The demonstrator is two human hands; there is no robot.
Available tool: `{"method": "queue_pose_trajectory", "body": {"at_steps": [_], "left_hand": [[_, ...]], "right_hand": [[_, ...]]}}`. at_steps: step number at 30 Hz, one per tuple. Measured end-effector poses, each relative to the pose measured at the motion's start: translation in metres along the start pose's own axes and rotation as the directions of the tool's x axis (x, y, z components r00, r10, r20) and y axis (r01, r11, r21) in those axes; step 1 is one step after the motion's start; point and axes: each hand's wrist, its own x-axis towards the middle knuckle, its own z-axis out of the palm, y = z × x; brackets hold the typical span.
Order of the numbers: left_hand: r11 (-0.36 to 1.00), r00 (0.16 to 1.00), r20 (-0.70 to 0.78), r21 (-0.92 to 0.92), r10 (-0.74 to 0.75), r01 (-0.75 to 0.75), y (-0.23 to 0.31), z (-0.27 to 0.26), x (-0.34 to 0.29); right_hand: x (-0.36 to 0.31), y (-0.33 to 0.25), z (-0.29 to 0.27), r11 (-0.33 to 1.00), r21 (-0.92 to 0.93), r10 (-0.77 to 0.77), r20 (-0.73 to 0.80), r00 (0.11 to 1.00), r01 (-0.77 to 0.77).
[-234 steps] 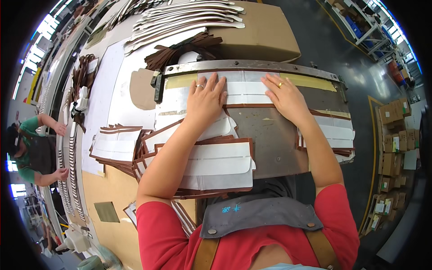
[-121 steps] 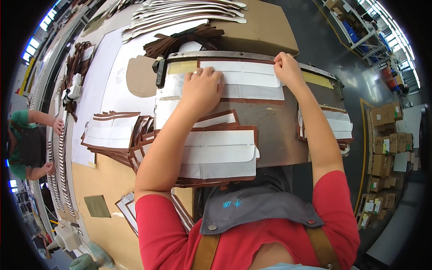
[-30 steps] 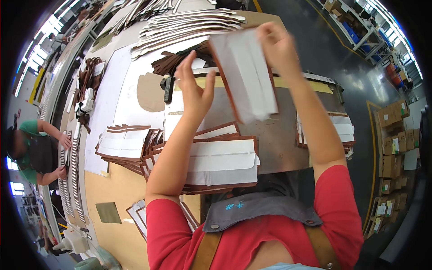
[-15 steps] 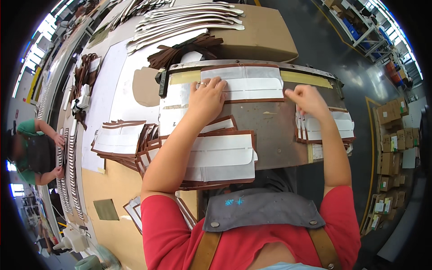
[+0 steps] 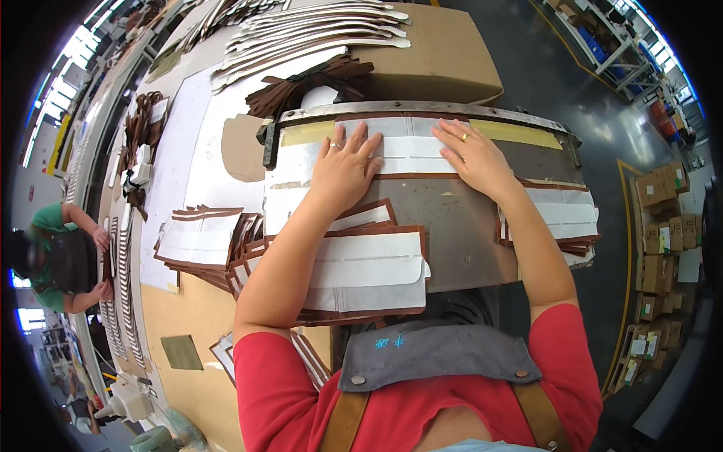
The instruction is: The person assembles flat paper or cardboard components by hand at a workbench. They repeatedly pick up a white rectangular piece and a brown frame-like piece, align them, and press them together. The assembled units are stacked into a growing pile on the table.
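A flat panel [image 5: 410,148], white and pale grey with brown edging, lies along the far side of a metal work plate [image 5: 471,241]. My left hand [image 5: 345,167] rests on its left end, fingers stretched and spread. On the right end, my right hand [image 5: 473,157] lies palm down with fingers extended. Neither hand grips anything. The panel's far brown edge runs close to a metal bar [image 5: 422,108] on the plate; whether they touch, I cannot tell. Both ends of the panel are partly hidden under my hands.
Similar panels are stacked near my left forearm [image 5: 369,260], farther left [image 5: 199,235] and beside my right forearm [image 5: 557,215]. Brown strips [image 5: 309,84], long white-and-brown pieces [image 5: 316,36] and a cardboard box [image 5: 429,60] lie beyond the bar. A co-worker [image 5: 64,256] in green sits at far left.
My right hand, earlier curled at the panel's right end, has moved left and now lies flat with fingers out. My left hand stays on the left end, its fingers straighter. The view has shifted slightly.
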Motion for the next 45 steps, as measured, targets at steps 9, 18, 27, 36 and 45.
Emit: {"method": "queue_pose_trajectory", "body": {"at_steps": [9,18,27,36,45], "left_hand": [[0.993,0.988,-0.151,0.118,0.042,-0.024,0.004,0.007,0.000],[0.996,0.981,-0.178,-0.020,0.078,-0.083,0.008,0.003,0.001],[0.994,0.978,-0.194,-0.058,0.075,-0.087,0.007,0.003,-0.001],[0.986,0.960,-0.271,-0.167,-0.068,0.023,-0.004,0.009,0.010],[0.992,0.956,-0.267,-0.016,-0.122,0.122,-0.009,0.010,0.012]], "right_hand": [[0.001,0.000,0.002,0.997,0.015,-0.069,-0.168,0.983,0.073],[0.002,-0.007,-0.001,0.998,-0.014,-0.065,-0.161,0.985,0.063],[0.065,-0.020,0.005,0.954,0.143,-0.247,-0.128,0.961,0.264],[0.098,-0.046,0.040,0.901,0.181,-0.375,-0.131,0.918,0.394],[0.094,-0.053,0.041,0.926,0.111,-0.335,-0.201,0.921,0.361]]}}
